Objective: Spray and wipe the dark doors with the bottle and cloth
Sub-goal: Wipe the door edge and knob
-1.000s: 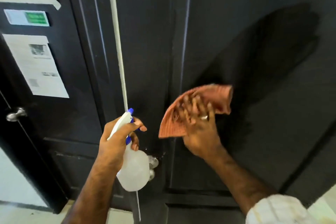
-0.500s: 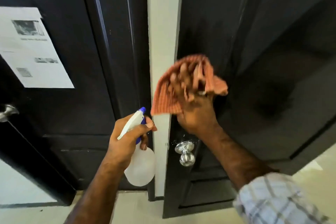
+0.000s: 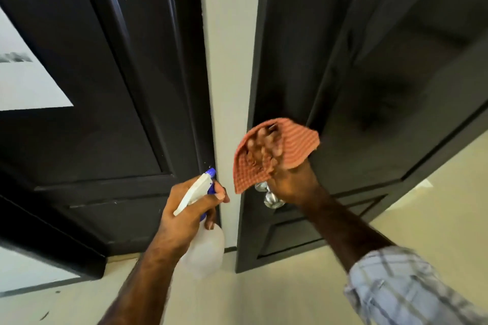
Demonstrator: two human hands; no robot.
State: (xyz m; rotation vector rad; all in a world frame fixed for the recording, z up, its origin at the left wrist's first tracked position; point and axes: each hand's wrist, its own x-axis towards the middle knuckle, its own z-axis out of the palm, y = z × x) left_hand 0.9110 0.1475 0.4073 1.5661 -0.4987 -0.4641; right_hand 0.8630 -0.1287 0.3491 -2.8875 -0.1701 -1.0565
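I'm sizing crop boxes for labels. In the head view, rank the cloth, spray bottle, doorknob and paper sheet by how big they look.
1. Paper sheet, though cut off by the frame edge
2. Spray bottle, partly hidden by the left hand
3. Cloth, close to the bottle, so that order is unsure
4. Doorknob

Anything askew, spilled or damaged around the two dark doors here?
Nothing serious. The dark right door shows a darker smudged patch on its panel, possibly wet spray. Pale specks and scuffs mark the dark left door along its lower rail. No spill shows on the floor.

The pale floor (image 3: 264,298) bears small dark specks (image 3: 44,315) near the left dark door (image 3: 79,140).
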